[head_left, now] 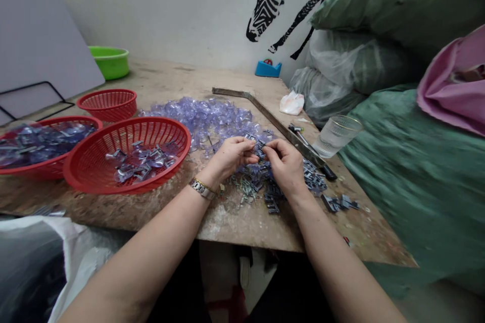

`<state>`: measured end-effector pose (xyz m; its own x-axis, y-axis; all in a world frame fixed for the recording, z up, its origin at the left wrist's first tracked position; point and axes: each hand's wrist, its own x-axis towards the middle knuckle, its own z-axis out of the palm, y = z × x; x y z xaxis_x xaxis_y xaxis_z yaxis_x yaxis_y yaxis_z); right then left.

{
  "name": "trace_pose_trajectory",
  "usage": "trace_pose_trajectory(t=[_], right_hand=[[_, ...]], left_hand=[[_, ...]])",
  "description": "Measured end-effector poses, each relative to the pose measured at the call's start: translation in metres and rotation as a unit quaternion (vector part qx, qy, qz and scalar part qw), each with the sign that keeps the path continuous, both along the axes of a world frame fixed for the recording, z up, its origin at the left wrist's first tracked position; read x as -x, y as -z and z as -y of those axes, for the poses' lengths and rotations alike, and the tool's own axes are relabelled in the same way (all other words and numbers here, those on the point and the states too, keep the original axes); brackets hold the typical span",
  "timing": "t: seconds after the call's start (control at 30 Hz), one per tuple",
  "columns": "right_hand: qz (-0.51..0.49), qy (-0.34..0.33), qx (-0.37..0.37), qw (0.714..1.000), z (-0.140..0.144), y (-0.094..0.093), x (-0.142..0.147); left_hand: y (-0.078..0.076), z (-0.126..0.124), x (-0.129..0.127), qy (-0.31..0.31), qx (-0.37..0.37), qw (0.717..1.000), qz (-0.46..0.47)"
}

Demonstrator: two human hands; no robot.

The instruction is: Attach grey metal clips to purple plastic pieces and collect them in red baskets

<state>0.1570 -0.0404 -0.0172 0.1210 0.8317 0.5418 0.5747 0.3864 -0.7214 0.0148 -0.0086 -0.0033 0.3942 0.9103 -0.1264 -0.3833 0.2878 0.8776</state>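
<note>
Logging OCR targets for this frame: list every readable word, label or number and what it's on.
"GRATEFUL" on the white wall, top edge, letters partly cut off by the frame.
Wristwatch on the left wrist: face not visible, nothing readable.
Blue tape dispenser, glass, red baskets: no text visible.

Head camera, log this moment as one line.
left hand: pinching small clip | right hand: pinching same clip | below: clip pile | left: red basket

**Small clip pinched between two hands**

A small grey metal clip [259, 149] sat pinched between the fingertips of the left hand [232, 154] and the right hand [285, 161], just above a heap of clear purple plastic pieces [212, 116] and loose metal clips [273, 197].
</note>
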Motion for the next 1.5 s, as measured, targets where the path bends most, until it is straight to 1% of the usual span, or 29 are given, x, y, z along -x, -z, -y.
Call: trace_pose_trajectory(t=[0.3,0.4,0.5,0.7,0.87,1.0,1.1,1.2,1.3,1.4,1.5], right_hand=[[0.105,0.014,-0.049,0.993,0.001,0.001,0.001],[0.139,0.016,-0.062,0.988,0.003,0.002,0.002],[0.153,0.016,-0.065,0.986,0.003,0.003,0.002],[0.105,-0.003,-0.05,0.993,-0.001,0.005,-0.003],[0.07,-0.011,-0.03,0.997,-0.002,0.004,-0.003],[0.012,-0.019,-0.013,1.0,-0.004,0.005,-0.004],[-0.029,-0.041,0.006,0.999,-0.007,0.008,-0.006],[-0.036,-0.076,0.032,0.996,-0.01,0.011,-0.006],[-0.049,-0.099,0.062,0.992,-0.01,0.011,-0.006],[-0.086,-0.095,0.078,0.989,-0.009,0.009,-0.005],[-0.128,-0.098,0.09,0.983,-0.008,0.007,-0.005]], left_hand=[[0.003,-0.003,0.001,0.004,-0.068,0.994,-0.083],[0.004,-0.004,0.001,0.016,-0.077,0.992,-0.102],[0.005,-0.005,0.002,0.038,-0.085,0.991,-0.101],[0.007,-0.006,0.005,0.081,-0.085,0.988,-0.101],[0.007,-0.006,0.004,0.059,-0.061,0.993,-0.086],[0.006,-0.005,0.005,0.063,-0.065,0.993,-0.071],[0.005,-0.004,0.005,0.067,-0.067,0.992,-0.083],[0.004,-0.002,0.004,0.071,-0.067,0.99,-0.098],[0.003,0.0,0.003,0.07,-0.091,0.986,-0.123],[0.003,0.001,0.003,0.074,-0.14,0.975,-0.159],[0.005,0.001,0.004,0.078,-0.177,0.967,-0.166]])
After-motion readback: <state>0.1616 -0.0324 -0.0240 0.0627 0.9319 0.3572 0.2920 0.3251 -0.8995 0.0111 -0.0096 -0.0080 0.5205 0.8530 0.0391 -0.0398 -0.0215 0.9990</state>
